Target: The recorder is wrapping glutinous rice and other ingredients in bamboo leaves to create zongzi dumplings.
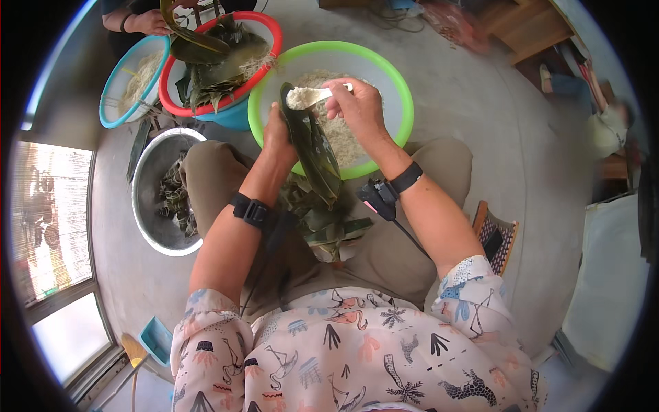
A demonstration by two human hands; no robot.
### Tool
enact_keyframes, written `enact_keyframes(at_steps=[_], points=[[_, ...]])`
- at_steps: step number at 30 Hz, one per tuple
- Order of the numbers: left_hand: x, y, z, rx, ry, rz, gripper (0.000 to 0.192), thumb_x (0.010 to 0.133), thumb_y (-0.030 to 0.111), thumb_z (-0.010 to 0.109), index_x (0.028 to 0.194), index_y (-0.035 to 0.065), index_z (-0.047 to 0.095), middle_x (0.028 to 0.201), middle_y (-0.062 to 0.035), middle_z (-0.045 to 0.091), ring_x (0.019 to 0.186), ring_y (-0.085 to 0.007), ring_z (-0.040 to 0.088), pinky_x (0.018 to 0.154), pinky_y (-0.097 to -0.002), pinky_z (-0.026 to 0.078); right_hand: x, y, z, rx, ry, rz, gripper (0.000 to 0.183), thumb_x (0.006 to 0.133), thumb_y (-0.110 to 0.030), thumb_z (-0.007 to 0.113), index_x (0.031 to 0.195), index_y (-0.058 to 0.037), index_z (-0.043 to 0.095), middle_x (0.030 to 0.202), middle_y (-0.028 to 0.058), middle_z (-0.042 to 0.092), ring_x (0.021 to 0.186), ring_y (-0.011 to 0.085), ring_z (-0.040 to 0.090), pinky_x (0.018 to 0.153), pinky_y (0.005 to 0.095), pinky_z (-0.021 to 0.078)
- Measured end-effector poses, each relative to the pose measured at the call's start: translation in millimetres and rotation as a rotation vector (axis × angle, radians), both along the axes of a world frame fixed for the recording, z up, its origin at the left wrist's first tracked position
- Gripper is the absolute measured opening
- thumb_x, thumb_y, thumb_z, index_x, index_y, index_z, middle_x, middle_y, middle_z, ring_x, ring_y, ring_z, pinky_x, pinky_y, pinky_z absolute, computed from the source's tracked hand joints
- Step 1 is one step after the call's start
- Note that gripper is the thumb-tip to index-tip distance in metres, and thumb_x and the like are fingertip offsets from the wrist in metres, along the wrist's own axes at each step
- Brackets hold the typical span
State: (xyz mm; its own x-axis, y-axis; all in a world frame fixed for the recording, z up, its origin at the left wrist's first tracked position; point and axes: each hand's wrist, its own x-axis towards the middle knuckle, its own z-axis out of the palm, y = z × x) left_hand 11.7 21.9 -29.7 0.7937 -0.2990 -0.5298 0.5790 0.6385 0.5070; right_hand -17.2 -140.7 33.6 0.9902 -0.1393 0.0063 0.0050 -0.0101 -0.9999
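My left hand [279,133] holds a long dark green leaf [315,149], folded at its upper end, with the tail hanging down towards my lap. In my right hand [358,105] is a white spoon [322,93] heaped with pale rice grains [302,99]. The spoon's bowl is over the upper end of the leaf; whether it touches the leaf, I cannot tell. Beneath both hands stands a white basin with a bright green rim [406,110], and loose rice [342,141] covers its bottom.
A red-rimmed basin [279,38] of leaves and a blue-rimmed basin [103,105] stand at upper left, near another person's hand [150,23]. Leaf-wrapped bundles [177,190] lie in a metal basin [141,226] beside my knee. More leaves [319,219] are between my legs. Another person [610,123] is far right.
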Motion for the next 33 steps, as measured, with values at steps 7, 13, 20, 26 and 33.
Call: enact_keyframes(at_steps=[7,13,20,26,33], points=[[-7.6,-9.9,7.8,-0.141,-0.025,-0.025,0.026,0.099,0.031,0.049,0.104,0.0083,0.061,0.093,-0.0059,0.067,0.081,-0.02,0.067,0.072,-0.0367,0.057,-6.2,14.5,-9.7,-0.708,-0.65,-0.023,0.015,0.09,-0.01,0.063,0.102,-0.0031,0.067,0.08,0.011,0.066,0.068,0.0251,0.065,0.062,0.0343,0.052],[-5.0,-3.4,7.9,-0.129,-0.016,0.015,0.038,0.101,0.04,0.041,0.113,0.0086,0.058,0.1,-0.0079,0.066,0.085,-0.0222,0.065,0.072,-0.0394,0.056,-8.5,12.4,2.7,-0.727,-0.695,0.014,0.015,0.088,-0.009,0.064,0.101,-0.0032,0.068,0.083,0.0119,0.065,0.072,0.0282,0.065,0.063,0.0354,0.0525],[-7.8,13.5,28.8,-0.015,-0.046,-0.045,0.041,0.1,0.04,0.045,0.108,0.0027,0.061,0.092,-0.0095,0.066,0.08,-0.0221,0.064,0.067,-0.0365,0.055,5.7,-15.6,-13.7,-0.256,-0.238,-0.126,0.02,0.094,-0.016,0.06,0.105,-0.0024,0.07,0.072,0.0065,0.069,0.062,0.0109,0.063,0.061,0.0257,0.0507],[-3.3,29.6,27.3,-0.056,-0.04,-0.023,0.035,0.097,0.035,0.051,0.103,0.0027,0.063,0.087,-0.0103,0.066,0.078,-0.0221,0.064,0.066,-0.0358,0.056,32.8,-31.7,-109.2,-0.441,0.04,-0.173,0.023,0.086,-0.025,0.06,0.091,-0.0061,0.072,0.074,0.0159,0.068,0.069,0.0298,0.067,0.067,0.0373,0.0512],[-2.0,66.7,25.3,-0.09,-0.089,-0.061,0.031,0.097,0.034,0.052,0.103,0.0049,0.062,0.09,-0.0107,0.065,0.08,-0.0238,0.064,0.065,-0.037,0.056,31.3,2.2,-129.7,-0.193,0.304,-0.01,0.02,0.088,-0.017,0.058,0.093,-0.0009,0.069,0.069,0.013,0.068,0.06,0.023,0.067,0.058,0.035,0.0517]])
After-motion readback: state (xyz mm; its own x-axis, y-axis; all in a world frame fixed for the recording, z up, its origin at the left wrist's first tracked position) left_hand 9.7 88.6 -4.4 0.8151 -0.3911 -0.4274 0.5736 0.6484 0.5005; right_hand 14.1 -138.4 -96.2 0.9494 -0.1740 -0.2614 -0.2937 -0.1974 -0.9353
